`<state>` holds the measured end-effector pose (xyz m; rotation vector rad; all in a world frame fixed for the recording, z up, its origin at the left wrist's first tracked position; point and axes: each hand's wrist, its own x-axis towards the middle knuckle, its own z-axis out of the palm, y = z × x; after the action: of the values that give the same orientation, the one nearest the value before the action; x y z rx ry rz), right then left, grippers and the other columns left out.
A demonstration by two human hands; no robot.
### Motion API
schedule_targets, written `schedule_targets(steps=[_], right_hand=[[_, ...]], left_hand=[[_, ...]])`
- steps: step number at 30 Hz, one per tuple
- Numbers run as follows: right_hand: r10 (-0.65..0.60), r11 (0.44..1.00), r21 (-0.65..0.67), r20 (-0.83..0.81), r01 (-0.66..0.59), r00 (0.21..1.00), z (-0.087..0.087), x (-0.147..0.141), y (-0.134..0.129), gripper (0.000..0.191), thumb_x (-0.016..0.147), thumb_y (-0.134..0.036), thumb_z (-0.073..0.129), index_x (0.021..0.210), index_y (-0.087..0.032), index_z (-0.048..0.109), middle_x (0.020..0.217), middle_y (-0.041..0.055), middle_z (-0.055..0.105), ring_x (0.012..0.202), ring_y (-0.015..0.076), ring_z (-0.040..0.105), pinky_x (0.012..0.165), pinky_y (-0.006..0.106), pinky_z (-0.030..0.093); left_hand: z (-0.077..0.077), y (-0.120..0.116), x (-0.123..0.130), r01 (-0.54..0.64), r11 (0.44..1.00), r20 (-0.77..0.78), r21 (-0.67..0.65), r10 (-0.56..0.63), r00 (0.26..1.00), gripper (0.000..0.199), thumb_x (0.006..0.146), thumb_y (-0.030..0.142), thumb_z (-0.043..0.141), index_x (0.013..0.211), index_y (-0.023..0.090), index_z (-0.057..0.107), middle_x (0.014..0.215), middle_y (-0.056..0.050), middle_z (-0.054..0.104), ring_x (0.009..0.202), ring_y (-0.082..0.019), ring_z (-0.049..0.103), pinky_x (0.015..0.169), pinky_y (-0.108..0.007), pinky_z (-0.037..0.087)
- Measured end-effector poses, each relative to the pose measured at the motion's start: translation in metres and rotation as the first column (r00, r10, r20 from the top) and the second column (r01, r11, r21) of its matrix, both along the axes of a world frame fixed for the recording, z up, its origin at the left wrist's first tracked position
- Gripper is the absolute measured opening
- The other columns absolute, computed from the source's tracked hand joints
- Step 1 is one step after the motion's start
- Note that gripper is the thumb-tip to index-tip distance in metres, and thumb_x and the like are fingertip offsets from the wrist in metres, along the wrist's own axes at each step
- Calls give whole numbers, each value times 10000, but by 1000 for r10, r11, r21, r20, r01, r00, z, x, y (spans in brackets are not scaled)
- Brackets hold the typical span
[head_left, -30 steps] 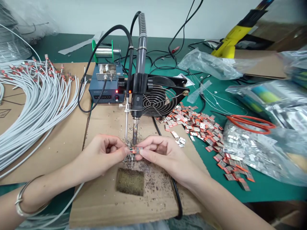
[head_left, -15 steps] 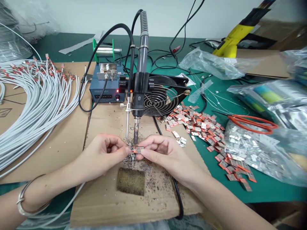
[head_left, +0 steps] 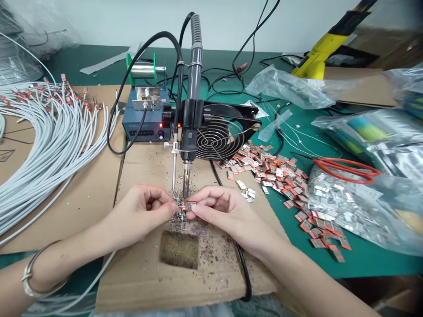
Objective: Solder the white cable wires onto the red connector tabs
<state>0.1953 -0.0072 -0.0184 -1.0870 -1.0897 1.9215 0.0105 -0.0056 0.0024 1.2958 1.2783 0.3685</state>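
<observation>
Under the tip of the upright soldering iron point(head_left: 186, 178), my right hand point(head_left: 224, 211) pinches a small red and silver connector point(head_left: 187, 205) between thumb and finger. My left hand point(head_left: 145, 213) is closed at the connector's left end, its fingertips on what looks like the end of a white cable point(head_left: 95, 279) that runs under my wrist. A thin metal feed tube point(head_left: 174, 176) ends just above the connector. Below my hands, a brown sponge point(head_left: 179, 249) lies on the cardboard point(head_left: 139, 281).
Many white cables point(head_left: 49, 154) with red ends lie at the left. Behind stand a blue solder feeder point(head_left: 145, 123) with a solder spool point(head_left: 142, 70) and a black fan point(head_left: 218, 136). Loose connectors point(head_left: 277, 171), a bag of metal parts point(head_left: 350, 207) and orange tweezers point(head_left: 350, 169) lie at the right.
The connector has shifted very slightly left with my right fingertips. The whole view has also moved a little; both hands keep their hold.
</observation>
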Motion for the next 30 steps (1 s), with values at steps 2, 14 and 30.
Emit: schedule_targets(steps=[2,14,30], right_hand=[[-12,1000,1,35,12,999,1,-1,0,205,671,-248,743,778,-113,631,694,34,676,634,53,641,591,105,491],[1,999,36,77,-4,997,1,-1,0,218,679,-278,739,776,-117,628,708,35,673,652,70,642,628,139,509],[32,998,44,67,-35,997,1,3,-1,210,687,-278,731,766,-119,618,681,30,662,635,60,623,605,133,492]], left_hand=[[0,0,0,5,1000,-8,3,-4,1000,240,774,338,528,659,130,561,413,83,362,324,-30,306,319,-122,206],[-1,-1,-1,10,999,0,42,-10,1000,215,751,323,547,659,131,576,422,85,359,317,-39,312,317,-147,216],[1,-4,1,-12,1000,19,19,12,1000,148,733,251,554,679,128,616,387,92,344,313,-37,316,344,-150,224]])
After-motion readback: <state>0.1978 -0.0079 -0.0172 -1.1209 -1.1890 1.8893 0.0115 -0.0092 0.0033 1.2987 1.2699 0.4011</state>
